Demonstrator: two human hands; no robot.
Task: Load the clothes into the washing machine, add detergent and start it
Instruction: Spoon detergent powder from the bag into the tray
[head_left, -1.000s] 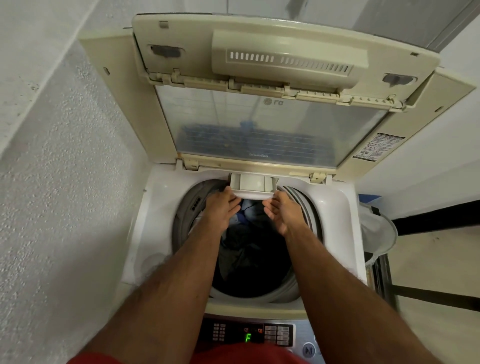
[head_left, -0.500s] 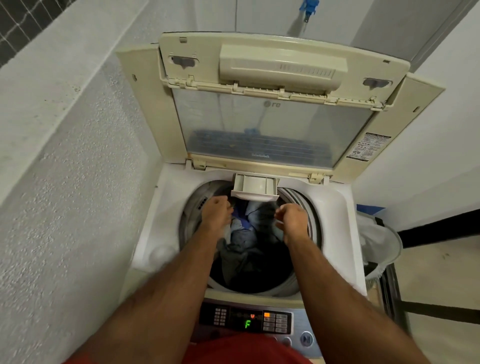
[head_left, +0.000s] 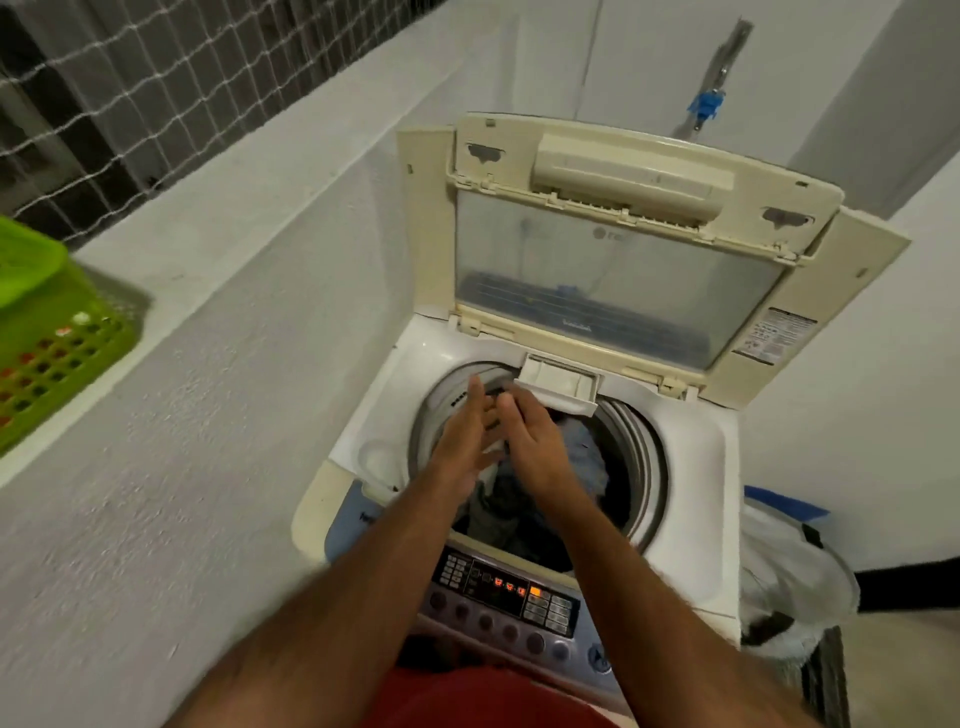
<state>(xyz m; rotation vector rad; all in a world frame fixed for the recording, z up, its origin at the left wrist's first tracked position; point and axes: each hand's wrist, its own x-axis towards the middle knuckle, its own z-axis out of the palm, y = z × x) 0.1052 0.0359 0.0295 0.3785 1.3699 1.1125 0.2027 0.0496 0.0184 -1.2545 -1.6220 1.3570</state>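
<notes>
A: Listing risks first, L to R?

B: Yes. Item 1, my left hand (head_left: 470, 436): fingers straight, holding nothing, over the drum's left-rear rim. Item 2, my right hand (head_left: 535, 441): fingers relaxed, holding nothing as far as I can see, just beside the left, touching or nearly so. Blurred, can't tell more.

A: Hazard?

B: Detergent drawer (head_left: 558, 384) sticks out over the drum just behind my fingertips. My guess: a knuckle catches it, or powder misses it and lands straight on the clothes (head_left: 545, 483). Clothes sit in the drum of the washing machine (head_left: 691, 467), dark and light-blue pieces, piled toward the rear. No detergent in view near the machine, so that step looks not yet done.

A: Surroundings?

B: Far left, green basket (head_left: 47, 332) on the ledge, well apart. Netting (head_left: 156, 78) above it. Lid (head_left: 623, 260) up, upright behind the drum, could drop if bumped. Control panel (head_left: 509, 592) lit, near my waist. Blue tap (head_left: 705, 106) on the rear wall. Right, white mesh bag (head_left: 789, 566) beside the machine.
</notes>
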